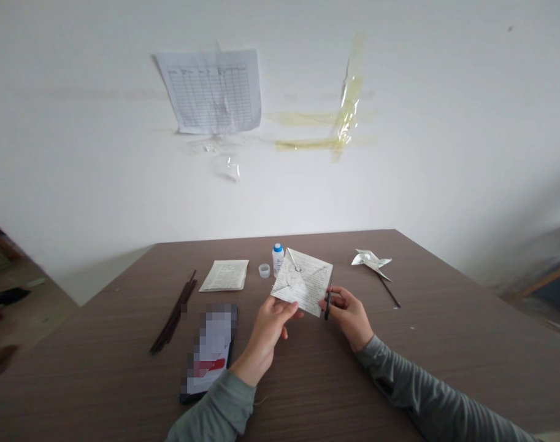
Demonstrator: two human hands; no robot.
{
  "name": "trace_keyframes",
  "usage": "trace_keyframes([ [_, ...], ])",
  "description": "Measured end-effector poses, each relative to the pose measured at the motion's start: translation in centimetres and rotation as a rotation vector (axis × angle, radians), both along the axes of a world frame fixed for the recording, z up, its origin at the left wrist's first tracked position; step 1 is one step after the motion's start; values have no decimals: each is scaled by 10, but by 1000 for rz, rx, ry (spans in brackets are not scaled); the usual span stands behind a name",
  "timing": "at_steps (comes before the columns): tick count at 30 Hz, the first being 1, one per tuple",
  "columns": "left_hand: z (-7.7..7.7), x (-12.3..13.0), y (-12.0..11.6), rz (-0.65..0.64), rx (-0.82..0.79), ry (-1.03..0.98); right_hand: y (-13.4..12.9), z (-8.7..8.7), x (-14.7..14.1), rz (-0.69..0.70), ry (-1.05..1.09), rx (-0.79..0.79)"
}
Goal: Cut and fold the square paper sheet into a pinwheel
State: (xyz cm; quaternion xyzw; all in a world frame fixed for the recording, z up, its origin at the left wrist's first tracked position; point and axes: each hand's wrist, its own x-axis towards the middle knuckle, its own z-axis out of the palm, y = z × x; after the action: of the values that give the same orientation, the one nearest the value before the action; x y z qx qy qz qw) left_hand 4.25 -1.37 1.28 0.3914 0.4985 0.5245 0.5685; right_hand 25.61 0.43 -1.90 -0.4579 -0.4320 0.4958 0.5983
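A square of printed paper (302, 283) is held up above the table, pinched at its lower left edge between the thumb and fingers of my left hand (271, 325). Slits run inward from some of its corners, and a round mark shows near its middle. At the paper's right edge, my right hand (348, 316) is closed on black-handled scissors (327, 305), whose blades are mostly hidden. Just behind the paper stands a white bottle with a blue top (277, 258), partly covered by it. A small clear cap (264, 270) sits beside the bottle.
A finished paper pinwheel (370, 263) on a dark stick lies at the right. To the left are a stack of paper squares (224, 275), several dark sticks (173, 316) and a phone (210, 353). The brown table (427, 362) meets a white wall with a taped sheet (213, 92).
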Motion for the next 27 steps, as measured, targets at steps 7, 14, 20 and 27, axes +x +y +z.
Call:
trace_keyframes([
  [7,1,-1,2,43,25,38,-4,2,-3,23,-9,20],
  [14,-1,-3,4,35,25,60,-3,2,-1,39,3,-9],
  [20,-6,-1,2,-2,19,80,-2,1,-3,46,20,-13],
  [27,-11,0,3,-22,39,70,-3,1,-4,46,21,16],
])
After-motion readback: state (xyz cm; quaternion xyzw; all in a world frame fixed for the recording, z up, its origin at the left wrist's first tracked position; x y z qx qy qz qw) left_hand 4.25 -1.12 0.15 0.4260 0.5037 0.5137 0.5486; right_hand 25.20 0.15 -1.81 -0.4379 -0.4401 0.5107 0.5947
